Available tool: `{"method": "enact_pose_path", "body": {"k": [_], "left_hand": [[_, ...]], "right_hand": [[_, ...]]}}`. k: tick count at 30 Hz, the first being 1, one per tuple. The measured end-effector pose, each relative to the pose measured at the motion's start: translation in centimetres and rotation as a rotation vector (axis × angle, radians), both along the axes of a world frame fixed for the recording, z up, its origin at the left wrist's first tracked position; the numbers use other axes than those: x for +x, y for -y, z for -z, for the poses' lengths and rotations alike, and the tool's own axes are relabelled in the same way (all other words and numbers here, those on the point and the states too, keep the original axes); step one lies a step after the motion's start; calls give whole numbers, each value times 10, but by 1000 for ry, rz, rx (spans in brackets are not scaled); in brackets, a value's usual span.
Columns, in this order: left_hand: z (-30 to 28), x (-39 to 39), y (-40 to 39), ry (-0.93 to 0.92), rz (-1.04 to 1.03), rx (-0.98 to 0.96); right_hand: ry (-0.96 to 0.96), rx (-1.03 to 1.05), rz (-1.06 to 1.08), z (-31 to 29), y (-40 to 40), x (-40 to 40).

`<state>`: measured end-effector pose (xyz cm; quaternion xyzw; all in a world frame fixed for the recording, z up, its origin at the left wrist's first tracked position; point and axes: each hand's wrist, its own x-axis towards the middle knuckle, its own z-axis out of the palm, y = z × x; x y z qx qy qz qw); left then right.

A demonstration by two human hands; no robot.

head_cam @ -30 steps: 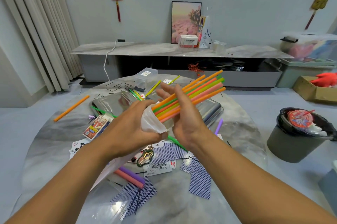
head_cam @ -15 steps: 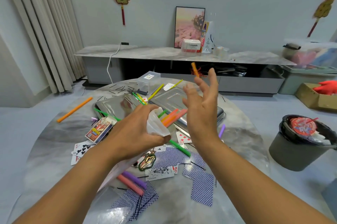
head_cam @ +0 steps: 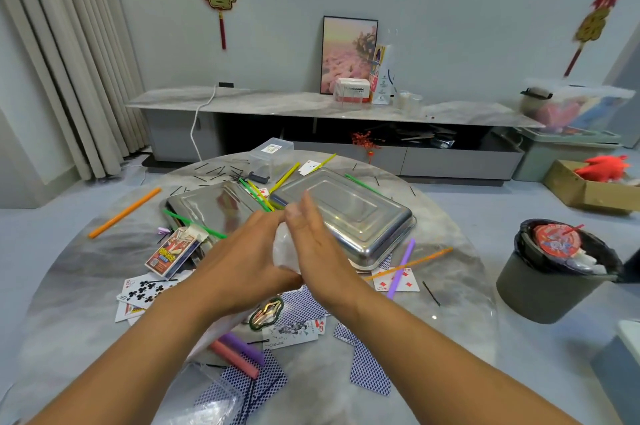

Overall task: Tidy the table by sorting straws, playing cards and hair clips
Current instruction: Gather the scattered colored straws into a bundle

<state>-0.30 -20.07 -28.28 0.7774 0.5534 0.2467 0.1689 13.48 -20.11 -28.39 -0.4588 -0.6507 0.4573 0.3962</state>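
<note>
My left hand (head_cam: 242,265) grips a clear plastic bag (head_cam: 282,251) above the middle of the table. My right hand (head_cam: 318,251) lies flat against the bag's upper end, fingers straight. No straw ends show past my hands. Loose straws lie around: an orange straw (head_cam: 124,212) at the left, a green straw (head_cam: 194,222), a purple straw (head_cam: 400,269), and pink and purple straws (head_cam: 235,353) under my left forearm. Face-down blue cards (head_cam: 369,372), a card box (head_cam: 171,253), a green-gold hair clip (head_cam: 266,310) and black hairpins (head_cam: 214,170) are scattered about.
Two upturned steel trays (head_cam: 349,213) (head_cam: 211,206) sit past my hands, with yellow and green straws between them. A clear plastic box (head_cam: 272,154) stands at the far edge. A clear container (head_cam: 204,397) is near me. A grey bin (head_cam: 554,272) stands right of the table.
The bundle of coloured straws that stuck out of the bag is no longer visible. My right hand lifted away open, then came down flat against the bag's end.
</note>
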Motion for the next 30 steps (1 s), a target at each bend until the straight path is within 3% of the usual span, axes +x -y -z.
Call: {"method": "enact_pose_path", "body": {"k": [2,4,5,7,8,10,12,22,27,30], "left_hand": [[2,2,-1,-59,-15,-8],[6,1,-3,-138,-26,-21],[8,0,-3,-178,-25,-20],[11,0,-4,-237,-4,-17],[12,0,-4,-255,15,-19],[15,0,-5,-270,44,-34],[18,-1,-7,-265,61,-36],[38,11,-12,-262,101,-66],[44,15,-11,-303,126,-68],[44,17,-7,-318,135,-69]], "right_hand": [[-42,-143,-81,5,-4,0],[-118,-172,69,12,-12,10],[6,-109,232,17,-20,20],[592,-26,449,28,-30,53],[871,-60,462,37,-34,70],[1112,-252,402,53,-33,95],[1122,-332,366,60,-29,103],[1260,-122,178,70,-21,89],[1463,1,143,56,-20,83],[1653,-29,149,56,-24,90]]}}
